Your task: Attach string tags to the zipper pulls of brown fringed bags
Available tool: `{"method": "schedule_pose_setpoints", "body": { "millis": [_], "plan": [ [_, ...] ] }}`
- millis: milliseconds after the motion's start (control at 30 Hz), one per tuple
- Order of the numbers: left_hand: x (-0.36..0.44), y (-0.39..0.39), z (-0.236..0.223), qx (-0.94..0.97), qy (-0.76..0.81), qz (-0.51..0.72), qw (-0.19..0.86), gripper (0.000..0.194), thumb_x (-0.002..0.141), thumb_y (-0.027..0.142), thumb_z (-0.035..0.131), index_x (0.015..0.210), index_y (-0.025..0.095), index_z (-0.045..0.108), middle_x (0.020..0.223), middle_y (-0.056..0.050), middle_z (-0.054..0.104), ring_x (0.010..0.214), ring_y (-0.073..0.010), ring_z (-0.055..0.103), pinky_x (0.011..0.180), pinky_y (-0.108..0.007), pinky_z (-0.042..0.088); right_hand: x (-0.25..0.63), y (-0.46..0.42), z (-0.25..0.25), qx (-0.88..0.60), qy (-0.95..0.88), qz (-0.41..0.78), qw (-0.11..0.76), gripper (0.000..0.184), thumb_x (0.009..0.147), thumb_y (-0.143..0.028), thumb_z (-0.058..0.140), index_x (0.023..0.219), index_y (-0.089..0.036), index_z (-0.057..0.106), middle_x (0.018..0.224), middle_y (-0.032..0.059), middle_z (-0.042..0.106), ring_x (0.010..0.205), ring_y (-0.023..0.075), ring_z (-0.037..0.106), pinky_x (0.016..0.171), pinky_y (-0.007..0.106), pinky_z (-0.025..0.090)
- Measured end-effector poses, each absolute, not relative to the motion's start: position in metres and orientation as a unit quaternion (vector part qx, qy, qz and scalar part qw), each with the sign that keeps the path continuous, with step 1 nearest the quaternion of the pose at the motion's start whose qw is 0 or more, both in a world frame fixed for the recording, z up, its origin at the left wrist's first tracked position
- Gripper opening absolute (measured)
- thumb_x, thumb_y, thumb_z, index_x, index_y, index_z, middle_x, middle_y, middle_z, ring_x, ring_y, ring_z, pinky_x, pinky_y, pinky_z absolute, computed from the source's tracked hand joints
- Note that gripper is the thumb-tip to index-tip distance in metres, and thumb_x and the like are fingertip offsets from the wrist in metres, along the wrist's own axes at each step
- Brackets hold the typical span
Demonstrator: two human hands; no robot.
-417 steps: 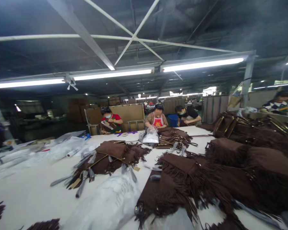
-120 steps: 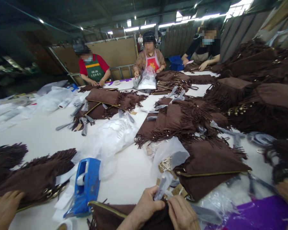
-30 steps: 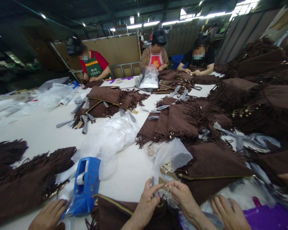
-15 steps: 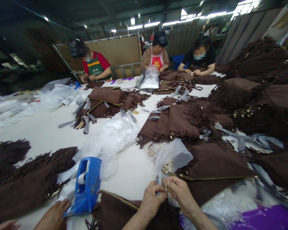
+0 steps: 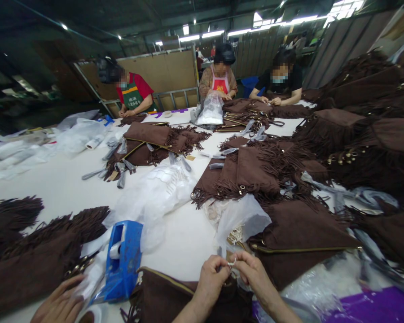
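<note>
My left hand and my right hand meet at the bottom centre, both pinched on a thin white string held between their fingertips. Under them lies a brown suede fringed bag with a gold zipper edge. Just beyond my fingers sits a clear plastic bag with tags and strings inside. Another brown bag lies to the right of it.
A blue tape dispenser stands at the lower left, with another person's hand beside it. Several brown fringed bags cover the white table. Three people work at the far end. Purple sheet at the lower right.
My hands have drawn closer together on the string. The other person's hand at the lower left has shifted left along the dispenser. A second hand at the right, seen one second ago, has gone.
</note>
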State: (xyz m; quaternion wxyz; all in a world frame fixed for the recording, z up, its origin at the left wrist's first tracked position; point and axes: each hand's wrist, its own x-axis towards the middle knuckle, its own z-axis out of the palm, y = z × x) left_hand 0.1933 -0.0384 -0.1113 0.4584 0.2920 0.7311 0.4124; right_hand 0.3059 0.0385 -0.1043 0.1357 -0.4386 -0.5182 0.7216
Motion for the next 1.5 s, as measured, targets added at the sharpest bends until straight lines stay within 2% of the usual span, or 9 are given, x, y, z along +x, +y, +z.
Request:
{"method": "schedule_pose_setpoints", "body": {
  "millis": [133, 400, 500, 600, 700, 800, 1033, 1233, 1500],
  "plan": [
    [0.194, -0.041, -0.120, 0.276, 0.725, 0.436, 0.456, 0.012, 0.062, 0.026, 0.052, 0.059, 0.016, 0.058, 0.063, 0.001, 0.050, 0.064, -0.0147, 0.046, 0.061, -0.025, 0.035, 0.307, 0.034, -0.106, -0.430, -0.562, 0.697, 0.116, 0.014, 0.056, -0.030, 0.056, 0.060, -0.017, 0.057, 0.051, -0.0038, 0.046, 0.049, 0.0105, 0.036, 0.049, 0.024, 0.027],
    [0.192, -0.043, -0.125, 0.270, 0.748, 0.428, 0.429, 0.011, 0.062, 0.022, 0.051, 0.059, 0.017, 0.060, 0.067, 0.000, 0.051, 0.067, -0.0157, 0.048, 0.067, -0.027, 0.038, 0.305, 0.030, -0.113, -0.446, -0.584, 0.668, 0.117, 0.020, 0.059, -0.038, 0.051, 0.052, -0.019, 0.048, 0.048, -0.0049, 0.038, 0.048, 0.0107, 0.033, 0.050, 0.025, 0.026],
    [0.193, -0.044, -0.121, 0.271, 0.762, 0.437, 0.394, 0.010, 0.061, 0.021, 0.052, 0.058, 0.017, 0.061, 0.098, -0.008, 0.054, 0.093, -0.0225, 0.050, 0.082, -0.032, 0.038, 0.308, 0.028, -0.120, -0.463, -0.576, 0.663, 0.120, 0.020, 0.064, -0.039, 0.048, 0.056, -0.021, 0.046, 0.045, -0.0074, 0.032, 0.042, 0.0090, 0.027, 0.043, 0.024, 0.021],
    [0.194, -0.043, -0.113, 0.290, 0.763, 0.447, 0.366, 0.009, 0.059, 0.015, 0.052, 0.056, 0.017, 0.060, 0.125, -0.009, 0.043, 0.111, -0.0264, 0.040, 0.093, -0.035, 0.032, 0.309, 0.026, -0.124, -0.465, -0.576, 0.661, 0.127, 0.023, 0.069, -0.043, 0.044, 0.061, -0.021, 0.044, 0.044, -0.0088, 0.029, 0.040, 0.0085, 0.025, 0.041, 0.023, 0.020],
    [0.191, -0.039, -0.104, 0.338, 0.732, 0.451, 0.383, 0.010, 0.059, 0.014, 0.051, 0.052, 0.019, 0.056, 0.091, -0.007, 0.060, 0.093, -0.0221, 0.050, 0.087, -0.033, 0.036, 0.309, 0.024, -0.125, -0.452, -0.592, 0.653, 0.134, 0.026, 0.072, -0.047, 0.043, 0.064, -0.022, 0.044, 0.044, -0.0087, 0.030, 0.040, 0.0088, 0.028, 0.040, 0.023, 0.022],
    [0.187, -0.035, -0.098, 0.317, 0.695, 0.460, 0.452, 0.008, 0.060, 0.020, 0.051, 0.052, 0.019, 0.053, 0.059, 0.000, 0.053, 0.067, -0.0159, 0.049, 0.068, -0.027, 0.038, 0.310, 0.027, -0.123, -0.434, -0.621, 0.638, 0.137, 0.027, 0.074, -0.047, 0.043, 0.065, -0.021, 0.046, 0.050, -0.0064, 0.037, 0.045, 0.0102, 0.035, 0.044, 0.023, 0.028],
    [0.188, -0.031, -0.095, 0.178, 0.616, 0.499, 0.583, 0.010, 0.056, 0.020, 0.049, 0.059, 0.014, 0.056, 0.060, -0.001, 0.063, 0.060, -0.0133, 0.049, 0.061, -0.024, 0.034, 0.322, 0.045, -0.120, -0.382, -0.701, 0.592, 0.109, 0.019, 0.073, -0.028, 0.039, 0.073, -0.018, 0.055, 0.068, 0.0013, 0.057, 0.067, 0.0177, 0.053, 0.064, 0.028, 0.039],
    [0.187, -0.033, -0.096, 0.124, 0.602, 0.514, 0.599, 0.009, 0.054, 0.022, 0.046, 0.058, 0.016, 0.051, 0.047, 0.001, 0.056, 0.049, -0.0107, 0.042, 0.053, -0.023, 0.029, 0.332, 0.058, -0.122, -0.320, -0.765, 0.556, 0.053, 0.039, 0.059, -0.009, 0.038, 0.085, -0.020, 0.065, 0.082, 0.0024, 0.066, 0.082, 0.0195, 0.059, 0.075, 0.029, 0.041],
    [0.190, -0.035, -0.104, 0.103, 0.611, 0.501, 0.604, 0.026, 0.048, 0.033, 0.068, 0.054, 0.015, 0.050, 0.043, 0.004, 0.051, 0.044, -0.0075, 0.037, 0.051, -0.022, 0.025, 0.333, 0.067, -0.111, -0.301, -0.849, 0.434, -0.026, 0.026, 0.078, -0.022, 0.039, 0.079, -0.023, 0.065, 0.078, 0.0049, 0.065, 0.077, 0.0210, 0.059, 0.067, 0.029, 0.038]
  ]
}}
